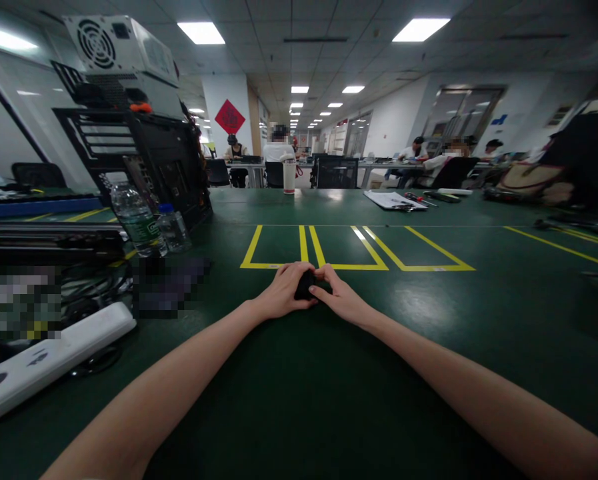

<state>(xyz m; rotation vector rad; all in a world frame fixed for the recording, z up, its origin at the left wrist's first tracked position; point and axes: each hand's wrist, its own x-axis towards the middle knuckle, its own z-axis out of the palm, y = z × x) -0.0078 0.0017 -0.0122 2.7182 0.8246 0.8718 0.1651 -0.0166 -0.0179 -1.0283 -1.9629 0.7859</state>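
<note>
The left hand (285,295) curls round a small black thing (305,285), and the right hand (335,292) pinches its other side, maybe so it can't slip. It looks round and dark, but I can't tell what it is. It is at the middle of the smooth, green tabletop (329,393), just beside the flat yellow tape (346,267). The tape likely marks spots for things. Two clear plastic bottles (135,217) are by the black metal frame (171,170).

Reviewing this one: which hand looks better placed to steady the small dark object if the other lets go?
Probably the left hand: it curves around the small dark object from its side, fingers beyond and thumb nearer. The right hand seems to meet it mainly with fingertips.
</note>
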